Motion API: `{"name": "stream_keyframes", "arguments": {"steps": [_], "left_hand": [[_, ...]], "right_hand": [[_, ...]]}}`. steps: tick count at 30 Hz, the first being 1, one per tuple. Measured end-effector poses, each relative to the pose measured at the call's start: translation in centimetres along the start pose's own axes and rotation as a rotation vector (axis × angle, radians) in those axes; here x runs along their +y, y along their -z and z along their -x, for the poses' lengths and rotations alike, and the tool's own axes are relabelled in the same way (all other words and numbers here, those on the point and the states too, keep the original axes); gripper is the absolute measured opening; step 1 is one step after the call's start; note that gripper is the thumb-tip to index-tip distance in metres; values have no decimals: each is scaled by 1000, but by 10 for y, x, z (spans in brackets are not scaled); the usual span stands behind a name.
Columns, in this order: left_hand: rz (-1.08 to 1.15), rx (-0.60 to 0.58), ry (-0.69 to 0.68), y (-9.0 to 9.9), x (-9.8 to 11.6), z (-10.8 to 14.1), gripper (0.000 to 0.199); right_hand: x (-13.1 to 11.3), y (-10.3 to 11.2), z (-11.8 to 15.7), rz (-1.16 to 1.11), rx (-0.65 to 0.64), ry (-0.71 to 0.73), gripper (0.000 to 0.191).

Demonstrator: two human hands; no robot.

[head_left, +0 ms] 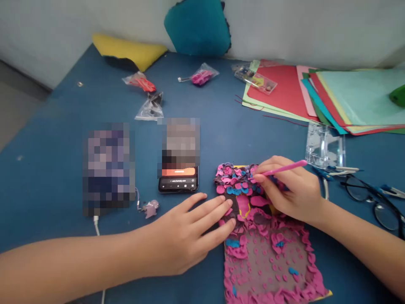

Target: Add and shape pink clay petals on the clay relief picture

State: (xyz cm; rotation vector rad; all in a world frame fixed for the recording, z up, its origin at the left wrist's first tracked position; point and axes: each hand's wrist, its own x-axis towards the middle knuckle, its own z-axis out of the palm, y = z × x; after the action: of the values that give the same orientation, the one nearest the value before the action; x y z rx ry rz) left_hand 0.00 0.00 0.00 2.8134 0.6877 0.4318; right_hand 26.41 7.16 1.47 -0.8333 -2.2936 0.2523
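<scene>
A flat panel covered in pink, dark and blue modelling clay lies in front of me, with bits of yellow backing showing at its edges. My right hand pinches a thin pink modelling tool over the panel's upper part, its tip hidden at the fingers near small pink and blue clay discs. On the panel's left edge rest the fingertips of my left hand; its fingers are stretched out and hold nothing.
Left of the panel lie a phone, a blurred-out device with a white cable and a small charm. Glasses and a clear plastic case are at right. Behind are coloured papers and clay bags.
</scene>
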Motion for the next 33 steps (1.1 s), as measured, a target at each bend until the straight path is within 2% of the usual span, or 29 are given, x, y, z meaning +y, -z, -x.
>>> {"name": "stream_keyframes", "arguments": {"steps": [4, 7, 10, 14, 24, 33], "left_hand": [[-24, -2, -26, 1, -2, 2, 36], [-32, 43, -28, -1, -3, 3, 35], [-42, 78, -13, -3, -3, 4, 35], [-41, 34, 13, -1, -2, 5, 34], [-91, 60, -1, -3, -5, 6, 42], [-102, 47, -17, -3, -6, 6, 43]], "right_hand": [[-1, 2, -1, 3, 21, -9, 12], [1, 0, -2, -2, 4, -23, 13], [6, -2, -1, 32, -60, -22, 17], [11, -2, 0, 54, -128, 43, 13], [10, -5, 2, 17, -72, -6, 15], [9, -10, 0, 49, -95, 52, 20]]}}
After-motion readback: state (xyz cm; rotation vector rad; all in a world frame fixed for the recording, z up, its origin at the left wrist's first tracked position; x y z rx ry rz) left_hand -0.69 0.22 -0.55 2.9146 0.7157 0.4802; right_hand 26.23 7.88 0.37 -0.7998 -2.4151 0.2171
